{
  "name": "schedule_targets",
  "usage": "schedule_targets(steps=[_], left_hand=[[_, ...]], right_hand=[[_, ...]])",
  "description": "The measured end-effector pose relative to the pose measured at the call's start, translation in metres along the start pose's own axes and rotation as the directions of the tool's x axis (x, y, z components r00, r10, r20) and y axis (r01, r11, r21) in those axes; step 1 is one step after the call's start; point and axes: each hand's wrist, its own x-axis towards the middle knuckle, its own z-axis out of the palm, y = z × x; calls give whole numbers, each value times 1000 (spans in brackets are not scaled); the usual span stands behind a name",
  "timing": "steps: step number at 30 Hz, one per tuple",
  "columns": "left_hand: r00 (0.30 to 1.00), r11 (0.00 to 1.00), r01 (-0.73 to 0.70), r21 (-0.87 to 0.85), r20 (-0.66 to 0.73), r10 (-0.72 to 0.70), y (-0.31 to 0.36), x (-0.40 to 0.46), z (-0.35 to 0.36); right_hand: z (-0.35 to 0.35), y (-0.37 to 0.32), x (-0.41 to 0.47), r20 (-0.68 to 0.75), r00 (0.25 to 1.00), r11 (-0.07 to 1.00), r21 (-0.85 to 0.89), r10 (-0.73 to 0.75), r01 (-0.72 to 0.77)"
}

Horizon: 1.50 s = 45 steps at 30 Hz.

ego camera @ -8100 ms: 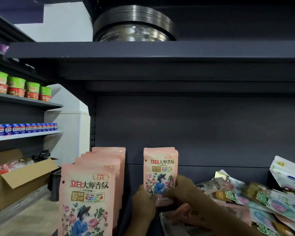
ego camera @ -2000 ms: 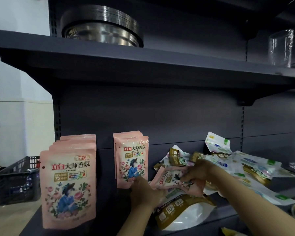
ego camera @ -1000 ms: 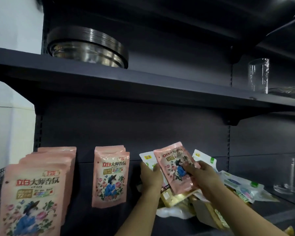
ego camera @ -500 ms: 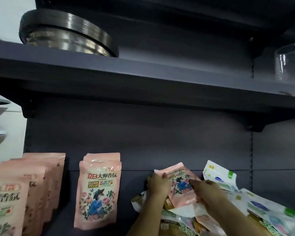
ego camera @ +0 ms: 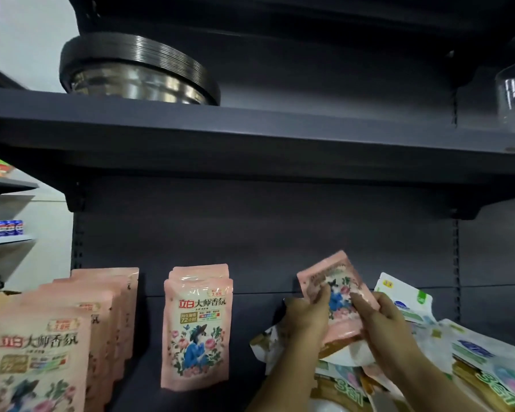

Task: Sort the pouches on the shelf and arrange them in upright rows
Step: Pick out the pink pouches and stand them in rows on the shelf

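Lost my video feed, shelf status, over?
Left hand and right hand both gripping one pink pouch, tilted. Two pink rows upright. Mixed pile unsorted beneath.

Shop: stocked shelves point(ego camera: 250, 135), priced pouches point(ego camera: 195, 328)

Pink pouch point(ego camera: 336, 295) in my hands: motion-blurred, print unreadable, lower edge hidden behind my left hand point(ego camera: 305, 318) and right hand point(ego camera: 382, 321). Front pouch of left row point(ego camera: 33, 361): cut by frame's left and bottom edges. Loose pile point(ego camera: 464, 361): partly covered by my forearms, runs off right edge.
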Motion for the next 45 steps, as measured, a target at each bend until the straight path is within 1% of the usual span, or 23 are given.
schedule_targets(steps=[2,4,5,7,9,12,16,21,24,26,30,32,36,40,45], left_hand=[[993,995,19,-102,117,-7,6,-6,-10],[979,975,0,-222,199,46,11,-11,-24],[973,963,-23,-268,214,82,12,-14,-31],[963,946,-108,-307,203,176,13,-25,-48],[942,927,-217,-305,182,280,12,-36,-64],[916,905,-334,-265,137,378,6,-51,-90],[885,885,-454,-99,59,461,-15,-66,-122],[872,872,-489,-32,-20,488,-44,-79,-157],[877,878,-479,3,-23,479,-59,-77,-174],[885,884,-466,28,-15,466,-65,-76,-182],[883,874,-467,132,14,470,-74,-68,-197],[876,865,-476,160,-2,483,-77,-64,-205],[863,859,-493,137,-50,503,-87,-60,-216],[855,853,-504,135,-66,515,-98,-55,-219],[872,869,-486,95,-17,490,-96,-56,-218]], right_hand=[[2,-9,-15,50,999,999,36,4,-6],[4,-15,-27,79,997,999,45,9,-12],[5,-17,-33,81,997,999,32,13,-16],[10,-20,-43,80,997,1000,-30,-8,10],[19,-21,-54,89,995,995,-88,-33,41],[36,-19,-71,138,990,977,-204,-29,57],[57,-12,-85,223,975,955,-293,15,53],[80,9,-99,354,932,874,-475,79,106],[94,18,-108,403,908,850,-513,115,120],[103,24,-112,427,898,828,-537,102,162],[121,34,-115,415,908,782,-582,50,223],[131,38,-115,410,911,756,-609,42,239],[149,47,-116,426,903,728,-636,54,257],[156,58,-114,395,918,713,-652,30,258],[153,65,-111,368,929,754,-617,23,226]])
